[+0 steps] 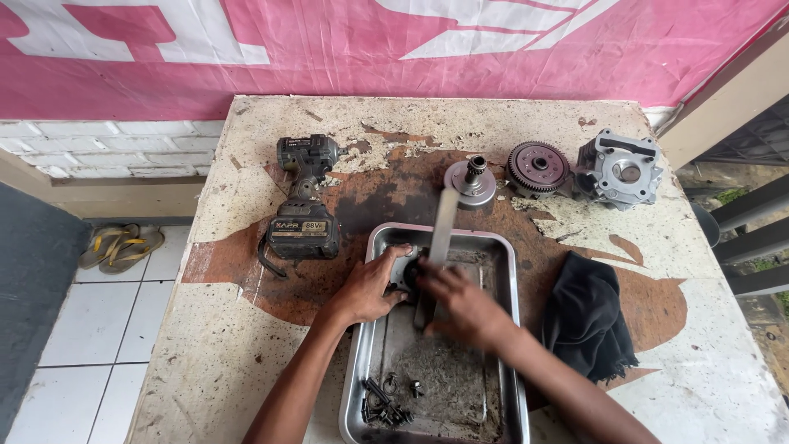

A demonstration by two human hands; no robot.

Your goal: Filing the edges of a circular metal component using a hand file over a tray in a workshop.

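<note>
both hands work inside a metal tray [509, 329] that stands on a worn table [246, 329] with peeling white paint and a brown patch. the left hand [370, 288] lies over a dark round part [408, 271] at the far end of the tray, fingers curled around it and holding it down. the right hand [464, 308] is just beside it, clenched on the handle of a long grey tool [444, 226] which stands up from the part and looks blurred. the two hands almost touch each other.

at the near end of the tray lies a small heap of dark bolts [386, 403], and the floor of the tray is dirty.

on the table left of the tray lies a black cordless driver [302, 205] with a yellow label on its battery. behind the tray stand a round silver hub [470, 182], a toothed gear [537, 167] and a grey engine cylinder [620, 168], in a row. a black rag [585, 316] lies right of the tray.

behind the table hangs a pink banner [411, 49] with large white shapes. yellow sandals [119, 244] lie on the tiled floor at the left.
</note>
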